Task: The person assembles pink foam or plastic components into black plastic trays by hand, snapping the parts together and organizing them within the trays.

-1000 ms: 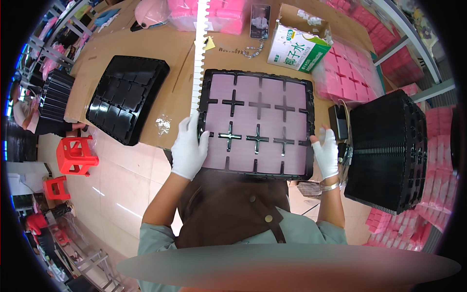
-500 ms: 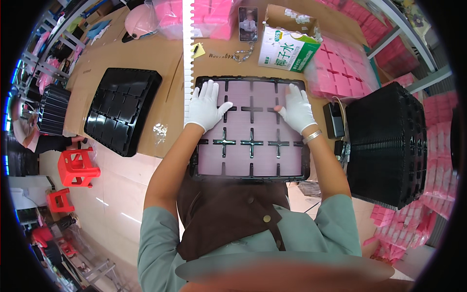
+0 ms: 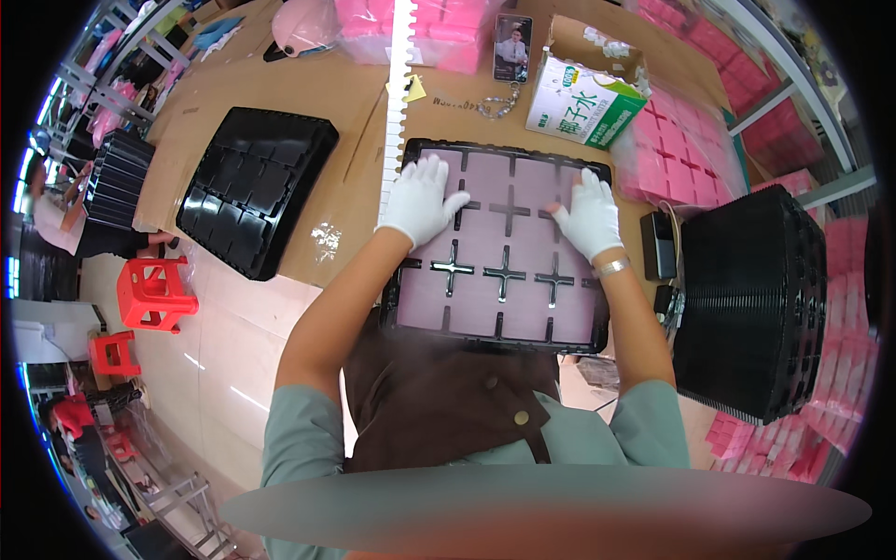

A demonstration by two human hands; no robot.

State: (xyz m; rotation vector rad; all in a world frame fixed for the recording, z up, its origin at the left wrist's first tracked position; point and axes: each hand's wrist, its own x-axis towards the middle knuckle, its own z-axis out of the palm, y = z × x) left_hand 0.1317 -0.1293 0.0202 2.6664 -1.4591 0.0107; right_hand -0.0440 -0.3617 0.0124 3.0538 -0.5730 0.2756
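In front of me a shallow black tray [image 3: 497, 345] lies on the cardboard-covered table, close to my body. Flat lilac material [image 3: 474, 303] fills it, and black plus-shaped ridges [image 3: 505, 273] show through. My left hand [image 3: 420, 203], in a white glove, rests flat near the tray's upper left side, its thumb spread out over the lilac surface. On the upper right side lies my right hand [image 3: 592, 217], also gloved, fingers stretched out and the thumb tip bare. Neither hand grips anything.
Another black tray [image 3: 254, 187] lies at the left. Rightward stand a tall stack of black trays [image 3: 747, 299] and a black power bank [image 3: 659, 245]. Beyond are an open carton [image 3: 583, 101], bagged pink foam [image 3: 681, 149], a phone [image 3: 512, 49] and a notched white strip [image 3: 396, 112].
The whole view has shifted and tilted slightly, so the tray and table things appear further right. Both hands keep nearly the same places on the tray.
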